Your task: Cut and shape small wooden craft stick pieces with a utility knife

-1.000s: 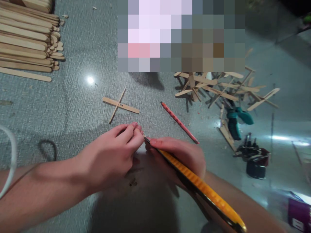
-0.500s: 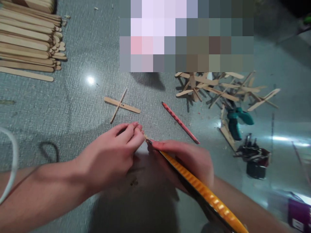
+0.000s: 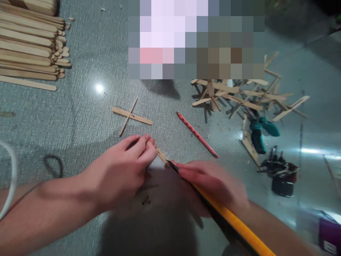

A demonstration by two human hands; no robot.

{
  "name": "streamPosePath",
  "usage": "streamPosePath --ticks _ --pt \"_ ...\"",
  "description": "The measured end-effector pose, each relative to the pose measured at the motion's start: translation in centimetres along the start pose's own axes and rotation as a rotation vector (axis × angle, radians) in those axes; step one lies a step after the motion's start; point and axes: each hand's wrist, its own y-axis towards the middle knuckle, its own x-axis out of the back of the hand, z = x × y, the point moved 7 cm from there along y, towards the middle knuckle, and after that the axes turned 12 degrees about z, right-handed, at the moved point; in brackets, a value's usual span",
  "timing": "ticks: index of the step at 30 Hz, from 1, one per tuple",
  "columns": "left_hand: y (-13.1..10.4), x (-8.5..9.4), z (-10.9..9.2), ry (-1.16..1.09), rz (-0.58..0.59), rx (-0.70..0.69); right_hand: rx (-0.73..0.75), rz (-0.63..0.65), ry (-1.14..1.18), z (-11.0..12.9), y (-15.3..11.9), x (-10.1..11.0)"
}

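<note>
My left hand point(image 3: 130, 161) is closed, its fingers pinching a wooden craft stick point(image 3: 162, 156) whose free end points down and right. Small dark marks show on that stick near my fingertips. In my right hand point(image 3: 210, 181), which is slightly blurred, is a long yellow-and-black utility knife point(image 3: 234, 220); its dark narrow tip touches or lies just over the stick's free end. Beyond my left hand, two crossed craft sticks point(image 3: 142, 119) lie on the table, one thin and one wide. A red pencil point(image 3: 197, 135) rests to their right.
Many craft sticks point(image 3: 29, 53) are piled at the upper left. Joined stick pieces point(image 3: 234, 94) lie at the upper right, near teal-handled pliers point(image 3: 257, 131) and a dark holder of tools point(image 3: 282, 177). A white cable point(image 3: 12, 177) curves at the left edge. A pixelated block hides the top middle.
The knife in my right hand has slid down and right along the craft stick, showing more of it. My left hand has hardly moved. The view has shifted slightly.
</note>
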Motion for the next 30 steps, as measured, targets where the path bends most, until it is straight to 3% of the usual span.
streamPosePath --ticks 4,9,15,21,30 --pt "0.1 0.2 1.1 -0.174 -0.108 -0.018 0.120 -0.056 -0.052 0.9 0.7 0.7" --pt "0.2 0.9 3.4 -0.383 -0.224 0.079 0.159 -0.150 0.017 1.5 1.8 1.0" --pt "0.2 1.3 3.5 -0.343 -0.189 -0.037 0.152 -0.093 0.106 1.7 2.0 0.6" --pt "0.4 0.9 3.9 -0.381 -0.137 0.020 0.125 -0.061 0.183 1.0 1.8 -0.8" --pt "0.6 0.2 4.1 -0.438 -0.187 0.025 0.125 0.081 0.096 1.3 2.1 -0.4"
